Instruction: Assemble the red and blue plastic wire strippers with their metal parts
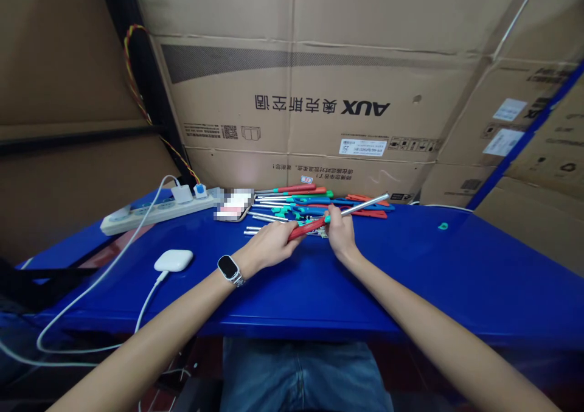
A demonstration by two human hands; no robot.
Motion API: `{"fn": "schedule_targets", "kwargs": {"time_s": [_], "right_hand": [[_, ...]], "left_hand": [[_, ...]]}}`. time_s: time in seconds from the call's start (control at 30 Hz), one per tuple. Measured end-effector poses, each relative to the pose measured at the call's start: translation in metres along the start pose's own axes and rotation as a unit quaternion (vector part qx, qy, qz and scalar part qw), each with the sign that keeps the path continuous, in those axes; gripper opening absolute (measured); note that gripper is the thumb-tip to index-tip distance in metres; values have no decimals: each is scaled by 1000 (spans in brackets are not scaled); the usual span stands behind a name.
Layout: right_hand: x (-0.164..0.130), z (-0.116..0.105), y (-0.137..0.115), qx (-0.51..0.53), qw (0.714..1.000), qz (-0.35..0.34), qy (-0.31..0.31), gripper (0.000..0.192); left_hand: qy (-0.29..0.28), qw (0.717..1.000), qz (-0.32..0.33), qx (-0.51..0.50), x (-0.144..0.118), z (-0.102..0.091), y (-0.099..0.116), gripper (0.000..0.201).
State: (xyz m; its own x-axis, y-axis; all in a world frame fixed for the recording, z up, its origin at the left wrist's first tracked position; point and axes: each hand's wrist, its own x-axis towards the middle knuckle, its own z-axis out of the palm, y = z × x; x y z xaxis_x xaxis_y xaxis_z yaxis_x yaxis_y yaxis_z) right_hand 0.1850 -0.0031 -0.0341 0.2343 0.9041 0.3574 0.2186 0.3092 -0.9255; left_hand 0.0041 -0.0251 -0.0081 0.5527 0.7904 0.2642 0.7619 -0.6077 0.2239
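Note:
Both hands are closed on one rod, a red handle with a teal ring and a silver metal tube. My left hand wraps the red end. At the teal ring, my right hand grips where handle and tube meet. The rod slants up to the right above the blue table. Just behind my hands lies a pile of similar rods with silver tubes and red, blue and orange handles. Some small pale pieces partly show between my hands.
A phone lies left of the pile, beside a white power strip with plugs. A white earphone case on a cable is at left. A small teal ring sits at right on the blue table. Cardboard stands behind.

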Motion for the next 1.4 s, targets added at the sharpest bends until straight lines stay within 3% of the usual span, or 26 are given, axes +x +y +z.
{"fn": "schedule_targets", "kwargs": {"time_s": [0.1, 0.47, 0.6, 0.77, 0.93, 1.03, 1.13, 1.3, 1.4], "right_hand": [[-2, 2, -3, 7, 1000, 20, 20, 34], [-2, -1, -6, 4, 999, 27, -25, 39], [-14, 4, -8, 63, 990, 43, -116, 49], [-27, 6, -6, 3, 976, -88, -200, 43], [-20, 3, -1, -44, 985, -133, -104, 32], [-11, -5, -3, -1, 990, -123, -75, 33], [-6, -14, -7, 4, 992, -87, -93, 39], [-8, -20, -7, 35, 981, -2, -193, 42], [-10, -21, -8, -36, 966, -3, -255, 49]], "left_hand": [[-3, 1000, -6, 3, 0, 3, 3, 19], [21, 999, 7, -49, 4, 11, 6, 17], [36, 997, 5, -72, 8, 14, 3, 11], [64, 992, -7, -109, 9, 21, 2, 2], [65, 989, 59, -116, 4, 15, 2, 17], [122, 980, 91, -127, 2, 4, -6, 26], [227, 952, 66, -194, 1, -6, -22, 37], [302, 919, 64, -245, -2, -13, -43, 58], [360, 900, 99, -226, -6, -16, -43, 60]]}}
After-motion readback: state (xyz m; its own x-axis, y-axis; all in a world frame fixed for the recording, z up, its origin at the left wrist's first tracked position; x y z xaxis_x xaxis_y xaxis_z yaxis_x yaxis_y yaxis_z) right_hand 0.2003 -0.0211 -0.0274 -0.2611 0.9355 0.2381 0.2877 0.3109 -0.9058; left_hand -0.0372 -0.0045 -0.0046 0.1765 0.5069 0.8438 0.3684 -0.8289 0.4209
